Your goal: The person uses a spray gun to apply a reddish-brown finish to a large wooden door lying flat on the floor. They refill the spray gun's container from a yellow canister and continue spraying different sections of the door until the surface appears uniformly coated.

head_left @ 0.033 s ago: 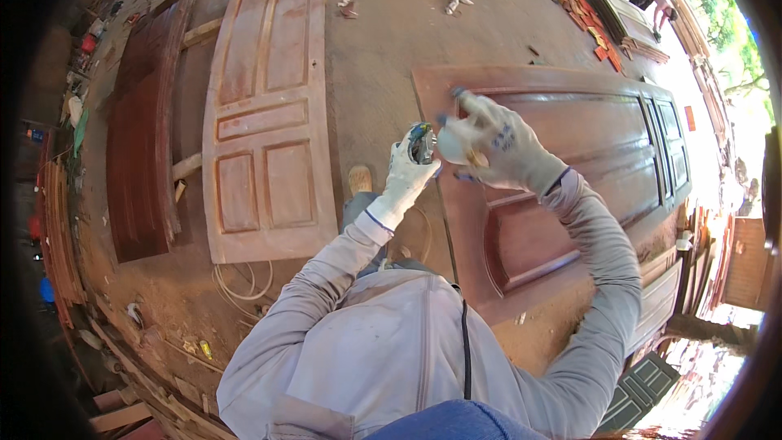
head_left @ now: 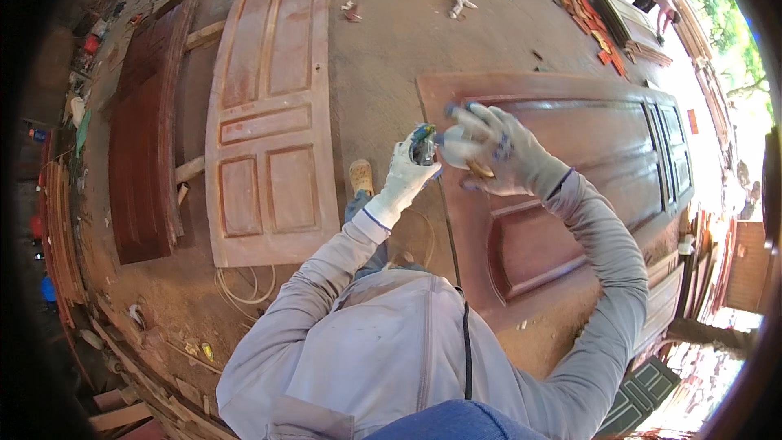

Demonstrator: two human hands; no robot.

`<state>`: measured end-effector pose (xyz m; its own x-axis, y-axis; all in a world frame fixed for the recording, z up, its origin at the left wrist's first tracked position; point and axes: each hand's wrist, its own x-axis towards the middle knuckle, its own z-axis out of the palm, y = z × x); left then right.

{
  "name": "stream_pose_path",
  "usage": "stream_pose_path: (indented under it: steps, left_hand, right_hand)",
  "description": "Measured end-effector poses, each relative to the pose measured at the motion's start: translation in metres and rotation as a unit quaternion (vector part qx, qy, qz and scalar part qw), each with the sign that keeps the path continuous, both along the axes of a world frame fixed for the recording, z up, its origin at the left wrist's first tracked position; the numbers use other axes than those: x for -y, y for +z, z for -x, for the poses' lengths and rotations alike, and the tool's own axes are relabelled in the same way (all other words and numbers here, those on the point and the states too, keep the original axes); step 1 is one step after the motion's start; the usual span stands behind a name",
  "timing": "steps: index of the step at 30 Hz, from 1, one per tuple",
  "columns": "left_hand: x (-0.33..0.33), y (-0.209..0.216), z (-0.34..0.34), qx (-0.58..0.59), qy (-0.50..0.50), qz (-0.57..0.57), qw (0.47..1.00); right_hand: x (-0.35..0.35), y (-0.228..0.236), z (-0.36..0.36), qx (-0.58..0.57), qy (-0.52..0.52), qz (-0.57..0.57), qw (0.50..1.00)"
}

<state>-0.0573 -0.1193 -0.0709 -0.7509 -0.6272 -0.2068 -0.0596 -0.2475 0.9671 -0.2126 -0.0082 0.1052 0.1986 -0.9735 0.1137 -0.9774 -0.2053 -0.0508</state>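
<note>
Brown ground (head_left: 383, 57) spreads below. The left hand (head_left: 401, 177) has its grip closed around a dark object (head_left: 422, 151), partly hidden; the right hand (head_left: 511, 155) grips a pale bottle (head_left: 461, 145), blurred, just beside it. Blue marks (head_left: 503, 147) on the right glove (head_left: 525, 165) are too blurred to read. A reddish-brown door (head_left: 578, 147) lies beyond, partly covered by the right sleeve (head_left: 609, 248).

I see a small greyish container (head_left: 422, 151), green-blue at its top, held just beside a motion-blurred, whitish translucent vessel (head_left: 459, 147).
</note>
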Motion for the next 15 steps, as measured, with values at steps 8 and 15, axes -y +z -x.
stream_pose_path:
  steps: [8,15]
  left_hand:
    - [0.129,-0.029,0.066,0.077,0.002,-0.096,0.992]
    - [0.233,-0.018,0.142,-0.022,0.015,-0.046,0.999]
  right_hand:
    - [0.147,-0.066,0.045,0.032,-0.226,0.023,0.973]
    - [0.240,-0.033,0.098,0.006,-0.214,0.157,0.964]
